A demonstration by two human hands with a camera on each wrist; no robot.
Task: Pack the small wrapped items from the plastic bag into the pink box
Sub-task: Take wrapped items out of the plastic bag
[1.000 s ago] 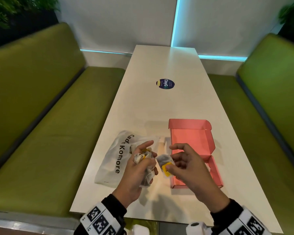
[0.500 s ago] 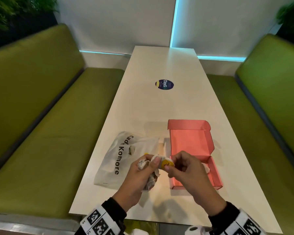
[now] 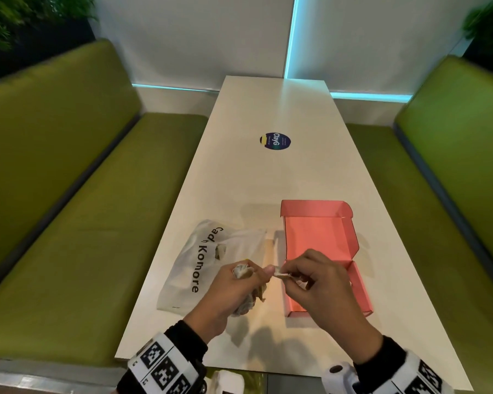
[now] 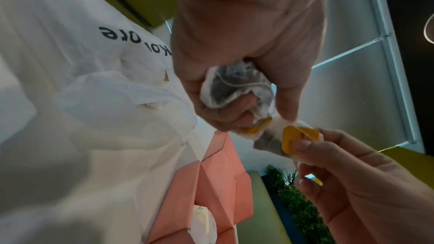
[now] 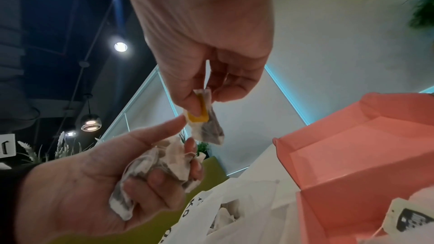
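Right hand (image 3: 322,291): grip narrow, thumb and fingertips (image 5: 195,105) pinching one small wrapped item (image 5: 204,123), a white sachet with a yellow tag. In the right wrist view the item hangs below the pinch, centre of frame.

Left hand (image 3: 225,294): grip closed round a bunch of wrapped items (image 4: 234,84), crumpled white sachets bulging out between the curled fingers. Its thumb tip (image 5: 173,125) reaches to the yellow tag (image 4: 293,140) of the item the right hand holds; the two hands meet at lower centre of the head view, above the tabletop (image 3: 268,180).

Plastic bag (image 3: 199,268): white, black lettering "Komore", lying flat at lower left of centre, just beside the left hand. More sachets show through its opening in the right wrist view.

Pink box (image 3: 319,237): open, lid flap standing at the far side, right of the bag and partly behind the right hand. Interior partly hidden by the hand; contents cannot be judged.

Round dark sticker (image 3: 275,141) at mid tabletop, well apart from the box. Green benches (image 3: 69,194) at both sides of frame.
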